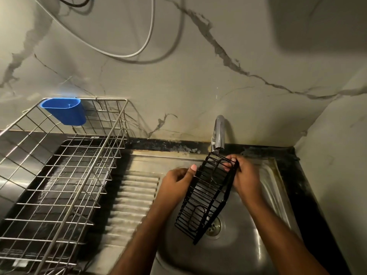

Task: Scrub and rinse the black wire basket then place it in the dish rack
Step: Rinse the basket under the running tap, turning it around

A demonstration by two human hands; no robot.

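Observation:
The black wire basket point(206, 197) hangs tilted over the steel sink point(248, 241), its upper end just under the chrome tap point(218, 133) and its lower end above the drain point(213, 227). My left hand point(176, 185) grips its left rim, thumb on the wires. My right hand point(244, 175) holds the upper right end, fingers curled over the top wires. The metal dish rack point(59, 175) stands on the left on a black tray.
A blue plastic cup point(65, 111) hangs on the rack's back rim. A ribbed steel drainboard point(133, 197) lies between rack and sink bowl. The marble wall stands close behind, with cables hanging on it. A black counter edge point(309, 195) runs along the right.

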